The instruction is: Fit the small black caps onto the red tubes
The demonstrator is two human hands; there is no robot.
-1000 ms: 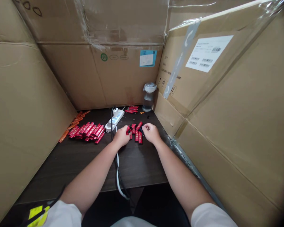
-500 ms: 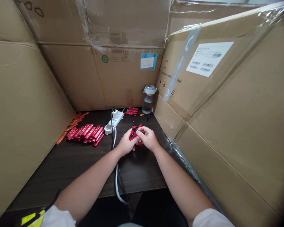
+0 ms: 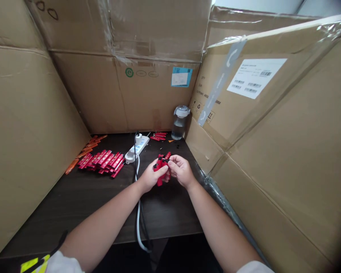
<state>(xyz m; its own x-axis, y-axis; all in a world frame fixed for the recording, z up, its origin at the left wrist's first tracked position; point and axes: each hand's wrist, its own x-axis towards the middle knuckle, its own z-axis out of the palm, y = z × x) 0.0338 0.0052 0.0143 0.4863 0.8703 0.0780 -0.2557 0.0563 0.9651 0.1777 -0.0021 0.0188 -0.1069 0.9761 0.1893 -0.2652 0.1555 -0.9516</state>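
Note:
Over the dark table, my left hand (image 3: pixel 151 176) is closed round several slim red pieces with black ends (image 3: pixel 159 176), which stick out above and below its thumb. My right hand (image 3: pixel 182 170) is beside it, thumb and fingertips pinched at the black end of one of these red pieces (image 3: pixel 167 156). The exact kind of piece is too small to make out. To the left lies a pile of similar red pieces (image 3: pixel 104 162) with light printing. Several more red pieces (image 3: pixel 159 136) lie at the back near the bottle.
A white power strip (image 3: pixel 136 148) with a plugged-in adapter stands behind my hands, its cables running down over the table (image 3: pixel 102 204) edge. Orange strips (image 3: pixel 83 152) line the left side. A water bottle (image 3: pixel 179 123) is at the back right. Cardboard walls (image 3: pixel 147 94) enclose the table.
The red pieces in my left hand have turned more upright, showing more of their bodies. My right hand has shifted slightly right and down. The view has tilted a little.

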